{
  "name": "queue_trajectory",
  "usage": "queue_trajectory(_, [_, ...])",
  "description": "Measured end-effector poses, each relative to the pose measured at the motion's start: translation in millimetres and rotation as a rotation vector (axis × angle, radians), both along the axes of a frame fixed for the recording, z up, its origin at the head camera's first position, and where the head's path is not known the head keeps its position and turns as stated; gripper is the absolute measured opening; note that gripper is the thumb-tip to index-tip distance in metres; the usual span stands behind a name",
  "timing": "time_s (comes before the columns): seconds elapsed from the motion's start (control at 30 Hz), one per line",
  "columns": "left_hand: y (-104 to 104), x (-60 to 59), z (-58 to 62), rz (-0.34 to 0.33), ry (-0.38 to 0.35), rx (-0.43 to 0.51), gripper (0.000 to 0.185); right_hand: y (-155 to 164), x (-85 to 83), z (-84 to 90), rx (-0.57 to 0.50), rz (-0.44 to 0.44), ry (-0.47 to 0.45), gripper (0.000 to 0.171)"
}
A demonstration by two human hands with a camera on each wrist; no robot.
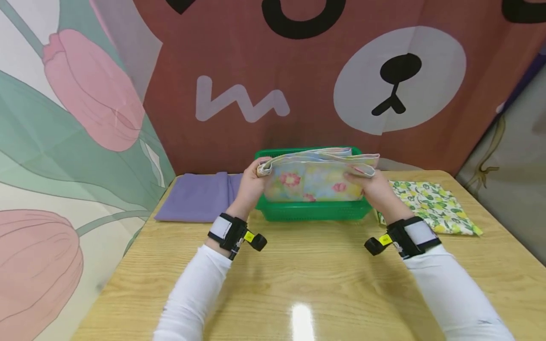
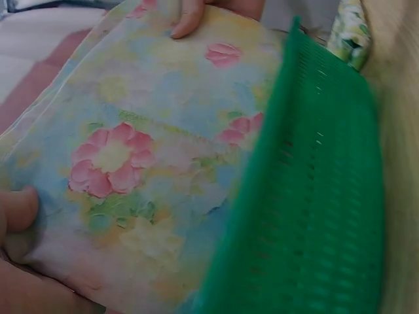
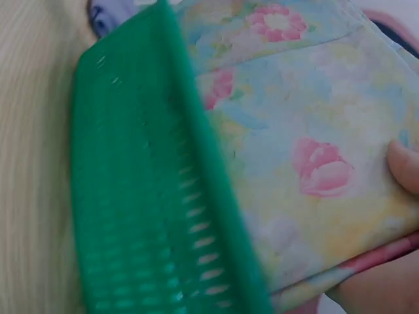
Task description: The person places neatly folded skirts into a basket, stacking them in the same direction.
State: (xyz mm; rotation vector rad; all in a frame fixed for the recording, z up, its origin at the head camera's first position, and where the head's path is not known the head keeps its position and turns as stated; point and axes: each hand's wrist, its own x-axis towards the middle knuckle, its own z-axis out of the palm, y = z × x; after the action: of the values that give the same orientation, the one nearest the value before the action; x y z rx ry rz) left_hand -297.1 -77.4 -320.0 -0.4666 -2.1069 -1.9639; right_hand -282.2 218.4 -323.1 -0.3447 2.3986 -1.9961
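Observation:
A folded floral cloth (image 1: 315,182), pastel with pink flowers, stands upright partly inside a green plastic basket (image 1: 315,211). My left hand (image 1: 251,183) grips its left end, thumb on the near face in the left wrist view. At the other end, my right hand (image 1: 375,187) pinches the cloth, with the thumb (image 3: 404,167) against the printed side. The folded layers show along the top edge, above the basket's rim. How far down the cloth reaches inside is hidden by the basket's front wall.
Left of the basket lies a folded purple cloth (image 1: 194,196). On the right is a lemon-print cloth (image 1: 435,208), lying flat on the wooden table (image 1: 324,274). A hanging with a bear print (image 1: 239,137) rises behind the table.

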Motion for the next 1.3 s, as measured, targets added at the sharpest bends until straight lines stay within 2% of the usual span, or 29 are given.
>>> queue_trajectory(0.1, [0.7, -7.4, -11.0, 0.027, -0.032, -0.020, 0.027, -1.0, -10.1, -7.8, 0.003, 0.002, -0.049, 0.025])
queue_trajectory(0.23, [1.5, -16.0, -22.9, 0.056, -0.078, -0.043, 0.027, -3.7, -21.2, -16.0, -0.145, 0.039, -0.120, 0.016])
queue_trajectory(0.33, [2.6, -20.8, -29.3, 0.051, -0.117, -0.051, 0.027, -3.6, -25.6, -19.6, -0.160, 0.015, -0.160, 0.013])
queue_trajectory(0.43, [3.8, -23.5, -32.6, 0.036, -0.151, -0.066, 0.027, -2.7, -29.2, -20.9, -0.118, -0.007, -0.193, 0.009])
queue_trajectory(0.67, [5.9, -28.7, -32.1, 0.059, -0.198, -0.134, 0.033, -5.8, -39.5, -22.0, 0.053, -0.012, -0.167, 0.039])
queue_trajectory(0.77, [8.2, -34.6, -33.5, 0.083, -0.226, -0.149, 0.039, -8.3, -44.4, -24.1, 0.101, -0.024, -0.152, 0.044])
queue_trajectory(0.87, [11.8, -40.6, -36.6, 0.103, -0.257, -0.159, 0.043, -12.0, -48.4, -28.0, 0.154, -0.051, -0.153, 0.046])
queue_trajectory(1.0, [15.7, -45.9, -43.5, 0.088, -0.312, -0.185, 0.039, -18.2, -51.9, -36.3, 0.241, -0.051, -0.184, 0.046])
queue_trajectory(1.13, [20.2, -47.8, -48.8, 0.073, -0.352, -0.262, 0.038, -22.2, -52.8, -43.2, 0.309, -0.041, -0.237, 0.045])
queue_trajectory(1.3, [25.7, -47.1, -48.0, 0.075, -0.379, -0.342, 0.039, -24.7, -53.5, -45.8, 0.372, -0.049, -0.261, 0.044])
